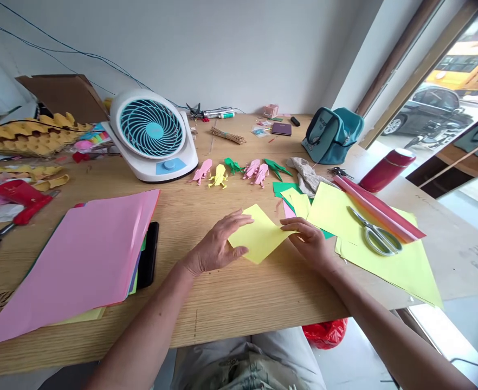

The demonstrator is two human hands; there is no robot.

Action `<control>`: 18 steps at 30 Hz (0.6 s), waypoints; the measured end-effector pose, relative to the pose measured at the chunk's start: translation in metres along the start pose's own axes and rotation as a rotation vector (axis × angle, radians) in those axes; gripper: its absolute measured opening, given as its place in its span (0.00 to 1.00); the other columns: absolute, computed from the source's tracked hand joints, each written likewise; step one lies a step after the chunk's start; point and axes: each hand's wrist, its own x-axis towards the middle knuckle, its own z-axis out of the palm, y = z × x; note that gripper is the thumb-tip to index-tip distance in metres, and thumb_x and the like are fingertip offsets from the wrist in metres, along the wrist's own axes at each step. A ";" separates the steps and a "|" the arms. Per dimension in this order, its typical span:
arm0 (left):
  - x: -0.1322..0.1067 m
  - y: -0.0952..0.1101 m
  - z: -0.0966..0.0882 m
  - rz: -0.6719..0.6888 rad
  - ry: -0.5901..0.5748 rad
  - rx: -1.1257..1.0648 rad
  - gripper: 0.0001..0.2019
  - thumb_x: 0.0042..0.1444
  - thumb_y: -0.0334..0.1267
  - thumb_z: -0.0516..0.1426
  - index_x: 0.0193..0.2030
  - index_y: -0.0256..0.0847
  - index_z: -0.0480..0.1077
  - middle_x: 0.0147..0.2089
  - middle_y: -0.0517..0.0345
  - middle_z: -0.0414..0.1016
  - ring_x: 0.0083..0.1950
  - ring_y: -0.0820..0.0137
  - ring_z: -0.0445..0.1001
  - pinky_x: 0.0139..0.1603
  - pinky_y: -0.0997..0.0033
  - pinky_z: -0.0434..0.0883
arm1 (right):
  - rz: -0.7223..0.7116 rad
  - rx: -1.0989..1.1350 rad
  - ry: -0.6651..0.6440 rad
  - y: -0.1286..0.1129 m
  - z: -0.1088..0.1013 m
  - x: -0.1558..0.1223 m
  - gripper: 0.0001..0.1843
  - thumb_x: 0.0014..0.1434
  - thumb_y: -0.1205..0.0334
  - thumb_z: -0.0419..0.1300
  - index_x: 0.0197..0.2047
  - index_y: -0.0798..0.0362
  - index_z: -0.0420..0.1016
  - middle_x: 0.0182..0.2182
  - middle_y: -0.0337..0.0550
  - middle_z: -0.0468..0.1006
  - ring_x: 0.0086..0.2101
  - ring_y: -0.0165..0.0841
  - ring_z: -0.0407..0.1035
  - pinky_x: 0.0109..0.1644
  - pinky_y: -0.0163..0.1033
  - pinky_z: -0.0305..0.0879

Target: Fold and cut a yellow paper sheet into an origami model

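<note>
A small yellow paper square (259, 234) lies on the wooden table (231, 303) in front of me. My left hand (217, 246) rests flat on its left edge, fingers stretched out. My right hand (310, 241) presses on the sheet's right corner with its fingers curled down onto the paper. Behind the sheet stands a row of folded paper figures (239, 172) in pink, yellow and green.
A pink paper stack (84, 260) lies at left over a black phone (148, 260). Yellow sheets (385, 254) with scissors (375, 234) lie at right. Further back are a white-and-teal fan (153, 135), a teal bag (331, 134), a red bottle (387, 169) and a red glue gun (21, 200).
</note>
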 end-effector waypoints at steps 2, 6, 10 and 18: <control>0.001 0.006 0.011 -0.011 -0.102 -0.004 0.38 0.55 0.52 0.63 0.70 0.45 0.56 0.71 0.47 0.58 0.75 0.52 0.48 0.73 0.52 0.50 | 0.097 0.064 0.008 0.004 -0.005 -0.005 0.10 0.62 0.64 0.56 0.42 0.50 0.79 0.47 0.48 0.79 0.50 0.38 0.74 0.51 0.46 0.73; 0.002 0.006 0.032 -0.004 -0.142 0.100 0.32 0.59 0.44 0.61 0.69 0.49 0.59 0.70 0.50 0.61 0.74 0.56 0.52 0.72 0.49 0.53 | 0.134 0.081 -0.013 0.004 -0.012 -0.009 0.10 0.63 0.61 0.56 0.42 0.51 0.78 0.47 0.50 0.80 0.50 0.39 0.75 0.49 0.45 0.74; 0.002 0.002 0.038 0.082 -0.142 0.167 0.24 0.62 0.25 0.49 0.60 0.49 0.70 0.62 0.54 0.73 0.68 0.63 0.64 0.68 0.51 0.61 | 0.114 0.016 -0.173 -0.008 -0.021 -0.014 0.12 0.60 0.66 0.58 0.45 0.48 0.80 0.53 0.49 0.77 0.51 0.40 0.74 0.51 0.47 0.73; -0.004 0.030 0.040 0.105 -0.305 0.417 0.27 0.47 0.17 0.51 0.53 0.35 0.74 0.54 0.44 0.78 0.55 0.56 0.78 0.54 0.54 0.74 | -0.155 -0.678 -0.295 -0.043 -0.030 -0.051 0.20 0.62 0.66 0.59 0.58 0.49 0.71 0.55 0.51 0.74 0.50 0.45 0.68 0.52 0.55 0.66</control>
